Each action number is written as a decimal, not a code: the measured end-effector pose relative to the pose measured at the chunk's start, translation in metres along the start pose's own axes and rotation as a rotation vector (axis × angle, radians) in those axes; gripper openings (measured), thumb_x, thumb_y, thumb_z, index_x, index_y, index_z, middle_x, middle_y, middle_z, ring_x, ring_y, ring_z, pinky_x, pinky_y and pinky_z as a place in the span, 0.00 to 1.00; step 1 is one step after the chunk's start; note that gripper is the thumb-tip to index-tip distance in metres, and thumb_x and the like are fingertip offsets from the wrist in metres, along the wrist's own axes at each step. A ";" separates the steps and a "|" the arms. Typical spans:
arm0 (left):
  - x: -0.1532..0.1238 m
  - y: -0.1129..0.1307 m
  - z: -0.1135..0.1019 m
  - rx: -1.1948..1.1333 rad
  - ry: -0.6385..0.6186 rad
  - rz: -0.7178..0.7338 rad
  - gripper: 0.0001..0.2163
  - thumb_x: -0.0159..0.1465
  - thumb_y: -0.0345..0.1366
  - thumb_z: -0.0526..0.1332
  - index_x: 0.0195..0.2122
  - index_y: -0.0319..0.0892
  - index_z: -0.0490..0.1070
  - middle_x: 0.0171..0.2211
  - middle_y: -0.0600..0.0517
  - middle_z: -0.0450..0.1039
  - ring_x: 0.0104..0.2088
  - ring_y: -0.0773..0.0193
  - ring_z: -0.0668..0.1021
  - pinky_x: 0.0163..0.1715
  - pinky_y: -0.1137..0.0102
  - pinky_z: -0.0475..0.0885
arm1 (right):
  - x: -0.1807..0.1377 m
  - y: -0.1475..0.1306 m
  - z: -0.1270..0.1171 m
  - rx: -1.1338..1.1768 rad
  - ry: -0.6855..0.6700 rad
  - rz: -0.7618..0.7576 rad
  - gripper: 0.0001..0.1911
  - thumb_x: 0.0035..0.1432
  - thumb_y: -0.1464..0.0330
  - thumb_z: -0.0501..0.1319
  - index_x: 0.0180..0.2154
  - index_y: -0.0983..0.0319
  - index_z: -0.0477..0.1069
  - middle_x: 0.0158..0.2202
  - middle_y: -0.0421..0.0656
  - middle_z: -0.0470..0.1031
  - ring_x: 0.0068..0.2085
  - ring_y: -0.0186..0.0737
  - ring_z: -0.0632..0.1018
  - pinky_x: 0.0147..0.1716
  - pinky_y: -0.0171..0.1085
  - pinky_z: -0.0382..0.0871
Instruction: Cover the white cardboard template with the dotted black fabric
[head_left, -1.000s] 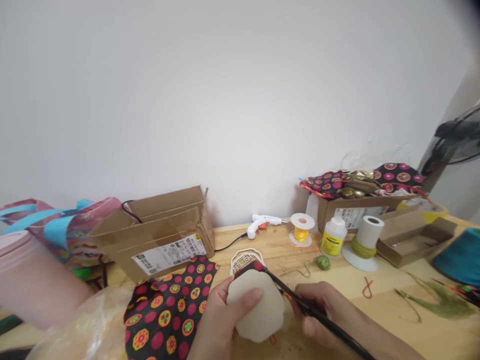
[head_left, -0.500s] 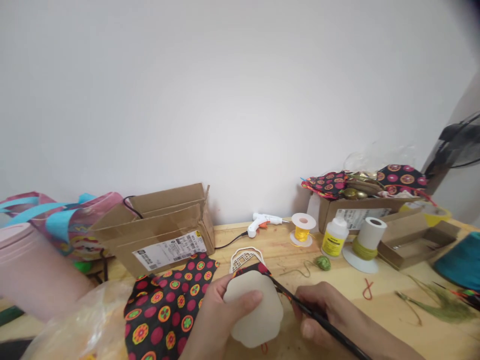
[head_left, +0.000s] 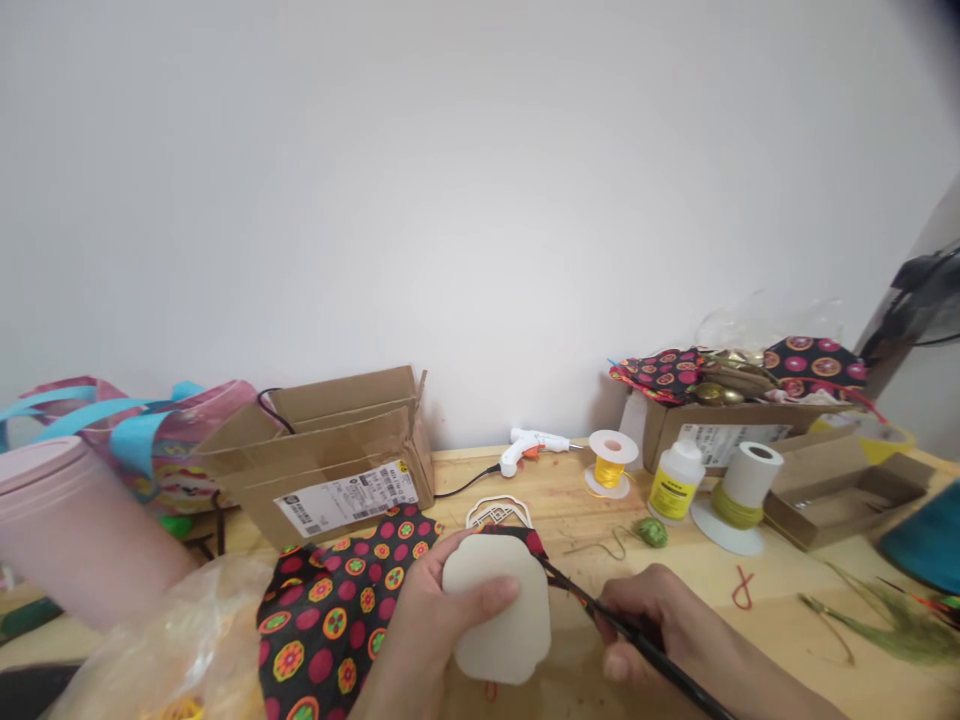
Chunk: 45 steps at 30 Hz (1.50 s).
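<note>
My left hand (head_left: 442,620) grips a cream, scalloped flat piece (head_left: 499,610), its thumb across the face and fingers behind. Dark patterned cloth (head_left: 534,540) shows behind its upper right edge. My right hand (head_left: 645,620) is closed around a long black tool (head_left: 667,665) with a slim, forked tip. The tip meets the cloth at the piece's right edge; I cannot tell the tool's exact kind. Larger black cloth with bright round flowers (head_left: 337,610) lies left of my left hand. Just beyond the piece is a pale openwork cutout (head_left: 499,512).
Behind stand a cardboard box (head_left: 315,460), a white glue gun (head_left: 529,450), a yellow thread spool (head_left: 611,465) and a glue bottle (head_left: 675,480). At right are a green cord spool (head_left: 739,500) and a filled box (head_left: 739,440). A pink tumbler (head_left: 82,530) stands left.
The cream piece has shifted slightly left and up in my left hand. The black tool's tip stays by its right edge. The background has slid slightly right in view.
</note>
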<state>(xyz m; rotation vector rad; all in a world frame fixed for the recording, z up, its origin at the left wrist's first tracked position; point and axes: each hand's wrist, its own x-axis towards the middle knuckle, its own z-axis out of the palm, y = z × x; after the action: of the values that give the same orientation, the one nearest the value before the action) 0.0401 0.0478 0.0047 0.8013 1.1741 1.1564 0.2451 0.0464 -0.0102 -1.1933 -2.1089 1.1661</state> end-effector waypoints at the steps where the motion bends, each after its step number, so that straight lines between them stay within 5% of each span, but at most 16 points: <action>1: 0.000 0.000 0.000 -0.021 0.005 -0.005 0.20 0.35 0.34 0.70 0.30 0.38 0.70 0.21 0.51 0.74 0.18 0.65 0.74 0.19 0.71 0.69 | 0.000 0.000 0.000 -0.008 0.003 -0.003 0.21 0.48 0.51 0.54 0.21 0.62 0.56 0.18 0.34 0.50 0.22 0.30 0.55 0.17 0.30 0.44; 11: -0.008 0.002 0.009 -0.118 0.060 -0.031 0.15 0.37 0.32 0.69 0.27 0.39 0.69 0.18 0.52 0.74 0.17 0.65 0.73 0.16 0.73 0.69 | 0.001 -0.003 0.006 -0.088 0.002 0.002 0.18 0.51 0.55 0.52 0.21 0.62 0.55 0.19 0.34 0.50 0.23 0.31 0.55 0.19 0.30 0.47; 22: -0.006 0.002 0.003 -0.053 -0.027 0.000 0.15 0.37 0.33 0.68 0.28 0.38 0.70 0.19 0.52 0.74 0.17 0.65 0.72 0.16 0.72 0.69 | -0.003 0.005 0.002 -0.252 0.070 0.033 0.18 0.49 0.55 0.56 0.21 0.63 0.58 0.22 0.35 0.56 0.27 0.33 0.60 0.23 0.30 0.51; 36: -0.006 0.003 0.001 -0.072 -0.023 -0.015 0.14 0.39 0.33 0.68 0.28 0.38 0.70 0.20 0.51 0.74 0.17 0.65 0.73 0.16 0.73 0.68 | 0.000 0.004 -0.001 0.187 -0.137 -0.001 0.36 0.31 0.37 0.51 0.29 0.63 0.62 0.18 0.32 0.51 0.21 0.29 0.53 0.18 0.30 0.43; 45: -0.006 -0.001 0.005 -0.114 -0.034 0.003 0.14 0.39 0.34 0.68 0.27 0.37 0.71 0.20 0.51 0.74 0.18 0.65 0.73 0.16 0.72 0.68 | 0.005 0.009 0.010 0.120 -0.054 -0.050 0.33 0.40 0.38 0.47 0.24 0.63 0.59 0.18 0.34 0.52 0.21 0.30 0.55 0.17 0.30 0.45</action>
<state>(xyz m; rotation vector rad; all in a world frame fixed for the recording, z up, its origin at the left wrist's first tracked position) 0.0450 0.0422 0.0062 0.7330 1.0698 1.1968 0.2396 0.0484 -0.0238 -1.0609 -2.0639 1.2960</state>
